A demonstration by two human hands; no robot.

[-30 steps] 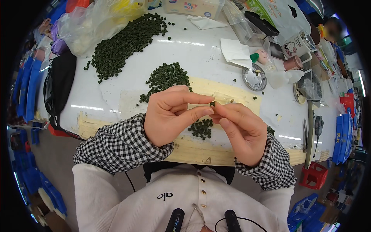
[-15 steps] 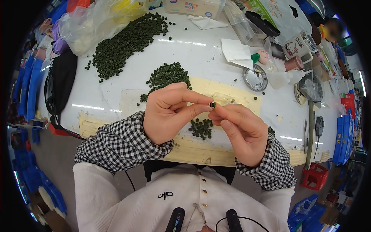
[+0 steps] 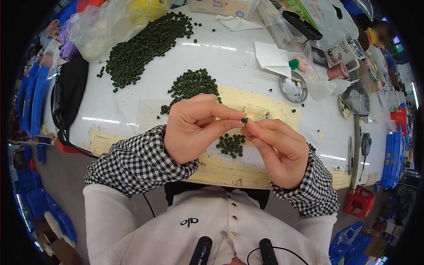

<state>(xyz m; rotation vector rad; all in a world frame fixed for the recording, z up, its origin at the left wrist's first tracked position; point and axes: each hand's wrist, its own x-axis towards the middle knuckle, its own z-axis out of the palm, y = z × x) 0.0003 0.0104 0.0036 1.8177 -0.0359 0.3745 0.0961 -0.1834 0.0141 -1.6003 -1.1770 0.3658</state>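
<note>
A tiny dark green ring-like part (image 3: pixel 244 120) sits pinched between the fingertips of both hands, above the table's near part. My left hand (image 3: pixel 198 126) grips it from the left with thumb and forefinger. From the right, my right hand (image 3: pixel 280 148) holds it between thumb and fingertips; its exact make is too small to tell. Just below the fingertips lies a small group of dark green round pieces (image 3: pixel 231 145). A larger heap of small green pieces (image 3: pixel 194 84) lies behind my left hand, and the biggest pile (image 3: pixel 148 48) spreads farther back on the left.
At the back left are clear plastic bags (image 3: pixel 104 33) and a black cloth item (image 3: pixel 70 95). To the right stand a round metal lid (image 3: pixel 292 89), a white paper sheet (image 3: pixel 271 59), a pink thread spool (image 3: pixel 338 71), a mug (image 3: pixel 342 52) and a screwdriver (image 3: pixel 365 145).
Both hands stay pinched together at nearly the same spot, with only a slight shift of the fingers. The table view has moved a little with the head.
</note>
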